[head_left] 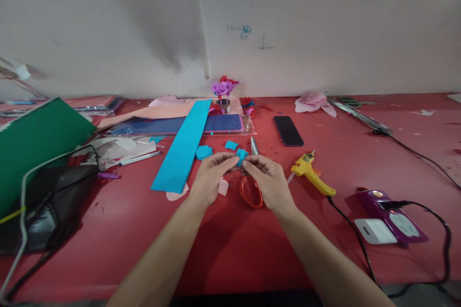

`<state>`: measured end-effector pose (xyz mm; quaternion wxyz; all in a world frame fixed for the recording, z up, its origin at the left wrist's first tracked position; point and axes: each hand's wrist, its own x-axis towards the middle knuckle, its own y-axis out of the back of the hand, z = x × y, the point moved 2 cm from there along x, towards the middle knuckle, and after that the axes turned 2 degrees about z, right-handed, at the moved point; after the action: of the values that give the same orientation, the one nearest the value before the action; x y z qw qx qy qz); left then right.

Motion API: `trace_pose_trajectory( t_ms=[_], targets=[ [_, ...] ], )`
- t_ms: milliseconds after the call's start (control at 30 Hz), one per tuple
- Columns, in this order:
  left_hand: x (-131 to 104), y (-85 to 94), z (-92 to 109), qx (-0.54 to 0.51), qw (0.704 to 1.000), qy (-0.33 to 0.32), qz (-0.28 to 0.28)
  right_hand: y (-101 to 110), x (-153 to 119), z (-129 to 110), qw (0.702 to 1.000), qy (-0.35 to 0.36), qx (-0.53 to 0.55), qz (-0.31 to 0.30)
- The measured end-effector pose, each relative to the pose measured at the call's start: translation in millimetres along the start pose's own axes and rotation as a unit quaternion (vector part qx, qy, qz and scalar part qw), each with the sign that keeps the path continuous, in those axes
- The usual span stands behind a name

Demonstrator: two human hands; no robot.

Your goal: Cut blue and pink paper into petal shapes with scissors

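Between my fingertips is a small piece of blue crepe paper (pixel 241 154), pinched from both sides. My left hand (pixel 213 176) grips its left edge with thumb and fingers; my right hand (pixel 269 180) grips the right edge. Under and beside my right hand lie scissors with red handles (pixel 256 205), partly covered by it. A stack of cut blue paper petals (pixel 203 152) sits just left of the hands, and a loose blue piece (pixel 231 145) lies behind them. A long blue paper strip (pixel 183 153) stretches diagonally to the left.
To the right lie a yellow glue gun (pixel 312 175), a phone (pixel 288 130), a purple extension socket (pixel 392 216) and a white charger (pixel 375 231), with cords trailing. Paper flowers (pixel 225 88) stand by the wall. On the left are a green sheet (pixel 46 139) and a black bag (pixel 54 201).
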<state>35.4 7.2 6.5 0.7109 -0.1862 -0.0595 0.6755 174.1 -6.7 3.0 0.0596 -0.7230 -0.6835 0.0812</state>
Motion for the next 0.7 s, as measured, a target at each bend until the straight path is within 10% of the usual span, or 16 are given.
trace_pose_trajectory(
  t_ms=[700],
  targets=[
    [-5.7, -1.3, 2.6, 0.163, 0.985, -0.061, 0.006, 5.8, 2.9, 1.4, 0.996, 0.033, -0.073, -0.029]
  ],
)
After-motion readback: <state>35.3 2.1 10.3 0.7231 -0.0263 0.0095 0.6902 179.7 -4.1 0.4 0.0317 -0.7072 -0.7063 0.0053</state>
